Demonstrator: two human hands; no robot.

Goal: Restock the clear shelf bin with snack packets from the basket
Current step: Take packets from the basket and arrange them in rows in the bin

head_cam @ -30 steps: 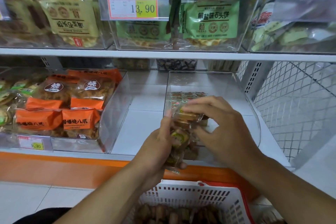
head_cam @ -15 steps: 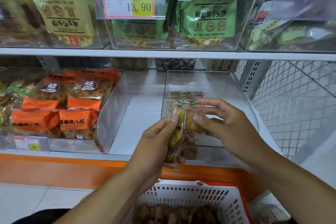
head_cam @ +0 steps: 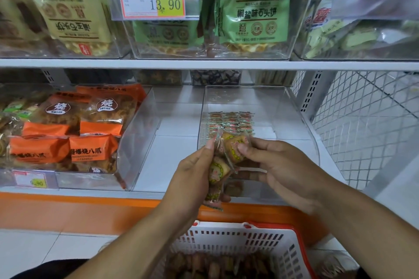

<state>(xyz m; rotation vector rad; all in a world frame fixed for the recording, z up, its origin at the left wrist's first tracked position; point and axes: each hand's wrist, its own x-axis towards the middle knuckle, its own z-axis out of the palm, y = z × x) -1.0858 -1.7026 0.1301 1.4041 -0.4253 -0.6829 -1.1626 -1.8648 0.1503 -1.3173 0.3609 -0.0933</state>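
Snack packets (head_cam: 217,167) sit as a small stack in the left hand (head_cam: 192,179), whose grip is curled round them just in front of the clear shelf bin (head_cam: 294,120). The right hand (head_cam: 281,167) pinches the topmost packet (head_cam: 234,148) between thumb and fingers, peeling it off the stack. Inside the bin a tidy row of packets (head_cam: 230,123) already lies toward the back left. This looks like the placing step; next, the pinched packet needs carrying over the bin's front wall and setting beside that row. Below, the basket (head_cam: 238,240) holds more.
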